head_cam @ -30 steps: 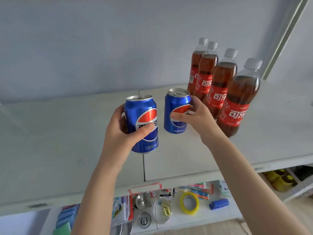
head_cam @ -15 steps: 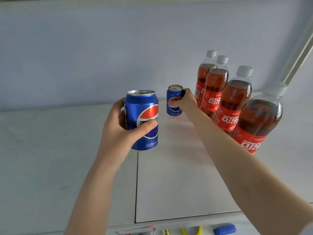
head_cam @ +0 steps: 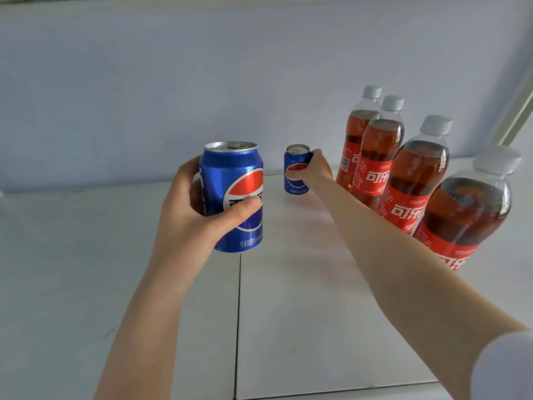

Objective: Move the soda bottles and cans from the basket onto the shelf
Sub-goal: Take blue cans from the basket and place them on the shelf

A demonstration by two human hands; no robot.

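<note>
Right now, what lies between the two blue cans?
Nothing; the head view shows bare shelf between the near can in the left hand and the far can in the right hand.

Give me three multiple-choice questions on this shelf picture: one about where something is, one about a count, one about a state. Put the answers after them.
1. Where is the far can that the right hand grips?
A) left of the bottles, deep on the shelf
B) in front of the nearest bottle
C) on top of a bottle

2. How many bottles stand on the shelf?
A) two
B) four
C) six

3. How is the near can in the left hand?
A) lying on its side
B) crushed flat
C) held upright

Answers:
1 A: it is at the back of the shelf, just left of the farthest bottle.
2 B: four stand in a row on the right side.
3 C: its top faces up, with fingers and thumb wrapped round it.
</note>
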